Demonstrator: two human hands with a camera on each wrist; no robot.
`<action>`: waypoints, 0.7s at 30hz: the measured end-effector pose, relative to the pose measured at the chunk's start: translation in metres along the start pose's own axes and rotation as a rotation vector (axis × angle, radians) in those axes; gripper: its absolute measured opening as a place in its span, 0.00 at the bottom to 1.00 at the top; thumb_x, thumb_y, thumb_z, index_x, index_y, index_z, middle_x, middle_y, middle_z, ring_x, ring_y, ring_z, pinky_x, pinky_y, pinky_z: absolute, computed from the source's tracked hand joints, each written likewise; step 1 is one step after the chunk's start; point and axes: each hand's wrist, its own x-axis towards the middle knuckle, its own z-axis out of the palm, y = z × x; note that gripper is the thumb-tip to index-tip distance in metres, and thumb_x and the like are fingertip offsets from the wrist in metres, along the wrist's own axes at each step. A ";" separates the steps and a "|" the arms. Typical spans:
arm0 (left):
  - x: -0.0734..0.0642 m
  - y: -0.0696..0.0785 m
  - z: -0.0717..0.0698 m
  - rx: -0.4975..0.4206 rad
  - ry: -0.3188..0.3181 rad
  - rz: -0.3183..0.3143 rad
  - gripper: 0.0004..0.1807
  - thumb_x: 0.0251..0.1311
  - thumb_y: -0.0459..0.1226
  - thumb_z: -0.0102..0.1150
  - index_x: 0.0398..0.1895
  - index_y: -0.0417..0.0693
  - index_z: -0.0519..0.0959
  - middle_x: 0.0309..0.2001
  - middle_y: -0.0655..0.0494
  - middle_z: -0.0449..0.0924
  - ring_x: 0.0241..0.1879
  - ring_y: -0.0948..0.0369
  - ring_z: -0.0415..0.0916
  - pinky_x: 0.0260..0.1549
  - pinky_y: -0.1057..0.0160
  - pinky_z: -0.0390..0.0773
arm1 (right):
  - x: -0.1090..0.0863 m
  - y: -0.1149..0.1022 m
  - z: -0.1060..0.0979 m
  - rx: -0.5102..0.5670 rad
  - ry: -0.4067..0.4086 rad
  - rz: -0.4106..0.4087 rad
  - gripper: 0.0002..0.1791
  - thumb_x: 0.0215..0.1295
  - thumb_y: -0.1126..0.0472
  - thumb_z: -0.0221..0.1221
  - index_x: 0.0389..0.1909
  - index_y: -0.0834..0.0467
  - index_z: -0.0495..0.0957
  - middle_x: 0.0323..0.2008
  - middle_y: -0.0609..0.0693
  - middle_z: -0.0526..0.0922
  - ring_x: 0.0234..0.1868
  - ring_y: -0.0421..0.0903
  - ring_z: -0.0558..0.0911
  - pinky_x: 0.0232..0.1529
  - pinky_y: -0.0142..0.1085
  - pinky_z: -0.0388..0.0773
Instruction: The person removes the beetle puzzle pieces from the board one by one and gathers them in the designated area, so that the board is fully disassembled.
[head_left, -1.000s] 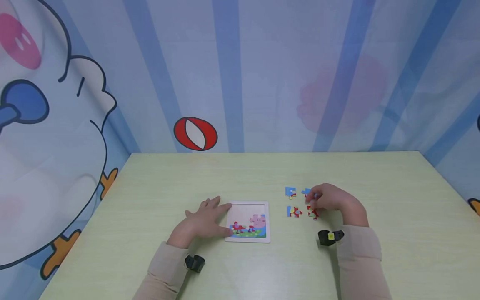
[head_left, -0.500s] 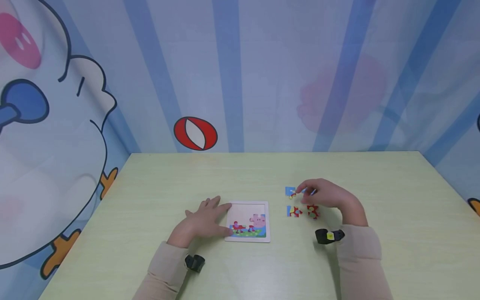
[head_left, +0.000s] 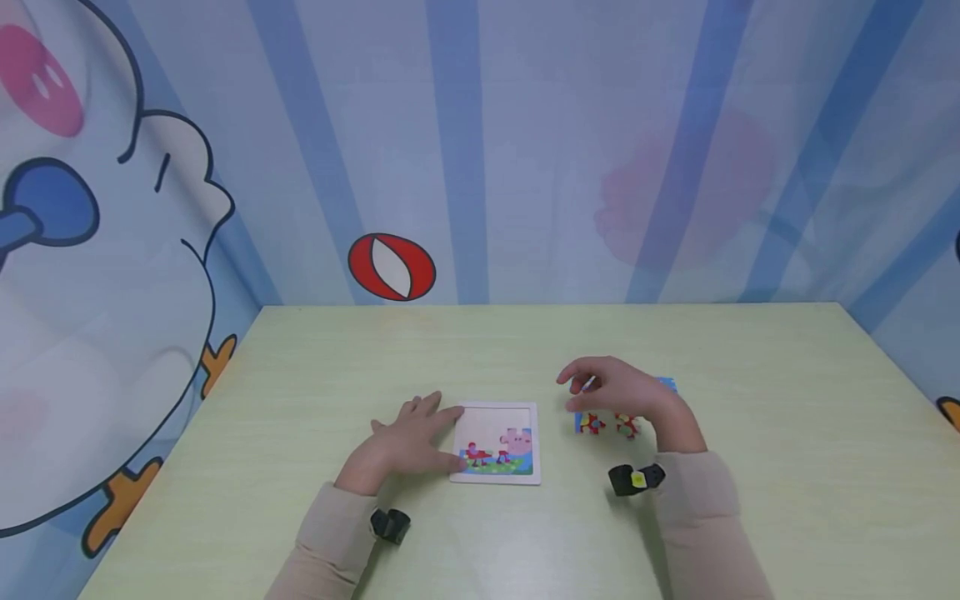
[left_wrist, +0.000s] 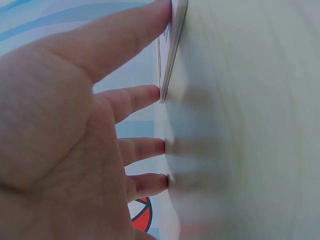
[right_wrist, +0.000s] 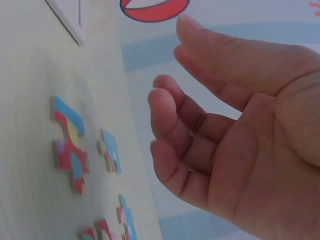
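Note:
My left hand (head_left: pixel 408 437) lies with spread fingers at the left side of a white-framed jigsaw tray (head_left: pixel 480 479). Its thumb and index fingertip touch the frame. Inside the tray, fitted pieces showing a pink pig head (head_left: pixel 517 442) and a green strip fill the bottom and right. My right hand (head_left: pixel 618 392) hovers over loose puzzle pieces, its fingers loosely bent and nothing between thumb and fingers. Under it lie a red-and-blue piece (right_wrist: pixel 70 145), a smaller blue-edged piece (right_wrist: pixel 111 151) and a red piece (head_left: pixel 626 426). A blue piece (head_left: pixel 666 383) is partly hidden behind the wrist.
The pale wooden table (head_left: pixel 360 358) runs back to a blue striped cloth backdrop (head_left: pixel 525 167) with cartoon prints. A black wrist camera (head_left: pixel 390 526) sits on the left sleeve, another wrist camera (head_left: pixel 636 479) on the right.
My right hand has moved left from the right-hand loose pieces, uncovering the red piece and part of the blue one. My left hand and the tray have stayed put.

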 end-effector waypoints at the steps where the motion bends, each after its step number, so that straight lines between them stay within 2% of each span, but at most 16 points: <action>1: 0.000 0.000 0.000 0.000 0.000 0.000 0.41 0.53 0.52 0.66 0.71 0.56 0.64 0.75 0.44 0.49 0.73 0.40 0.43 0.54 0.19 0.42 | 0.002 -0.001 0.002 0.001 -0.003 -0.004 0.19 0.63 0.60 0.63 0.53 0.62 0.76 0.45 0.58 0.78 0.43 0.49 0.76 0.42 0.39 0.74; 5: 0.000 0.000 -0.001 -0.002 -0.002 0.002 0.41 0.53 0.52 0.66 0.71 0.55 0.64 0.75 0.44 0.50 0.73 0.40 0.43 0.54 0.18 0.42 | 0.007 -0.008 0.011 0.009 -0.024 -0.018 0.20 0.62 0.60 0.64 0.53 0.61 0.76 0.46 0.59 0.78 0.41 0.48 0.78 0.40 0.39 0.75; 8: 0.000 0.000 0.000 -0.001 -0.004 0.003 0.41 0.53 0.52 0.66 0.71 0.55 0.64 0.75 0.44 0.49 0.73 0.40 0.43 0.54 0.18 0.43 | 0.011 -0.014 0.018 0.039 -0.055 -0.013 0.20 0.61 0.60 0.64 0.53 0.62 0.76 0.46 0.59 0.77 0.35 0.48 0.77 0.32 0.39 0.75; 11: 0.000 -0.001 0.000 0.002 -0.007 0.001 0.41 0.53 0.53 0.66 0.71 0.56 0.64 0.75 0.44 0.49 0.74 0.40 0.42 0.54 0.19 0.42 | 0.013 -0.020 0.026 0.054 -0.082 0.023 0.20 0.61 0.60 0.64 0.54 0.59 0.76 0.47 0.57 0.77 0.25 0.47 0.72 0.20 0.36 0.69; 14: 0.001 -0.001 0.000 0.006 -0.007 -0.001 0.41 0.53 0.53 0.65 0.71 0.57 0.64 0.75 0.45 0.49 0.74 0.40 0.42 0.54 0.19 0.43 | 0.015 -0.025 0.032 0.033 -0.094 0.058 0.20 0.60 0.60 0.65 0.53 0.57 0.76 0.47 0.55 0.76 0.23 0.46 0.70 0.14 0.33 0.62; 17: 0.001 -0.001 0.000 0.008 -0.007 -0.005 0.41 0.54 0.53 0.65 0.71 0.57 0.64 0.75 0.45 0.49 0.74 0.41 0.42 0.54 0.19 0.43 | 0.018 -0.029 0.038 -0.001 -0.088 0.079 0.19 0.59 0.61 0.65 0.52 0.55 0.78 0.46 0.53 0.77 0.29 0.46 0.73 0.16 0.32 0.61; 21: 0.001 0.000 0.000 0.007 -0.004 -0.006 0.41 0.53 0.53 0.65 0.71 0.57 0.64 0.75 0.45 0.49 0.73 0.41 0.42 0.54 0.19 0.43 | 0.022 -0.030 0.045 -0.030 -0.072 0.077 0.18 0.57 0.62 0.67 0.49 0.54 0.79 0.43 0.52 0.78 0.37 0.48 0.74 0.28 0.36 0.71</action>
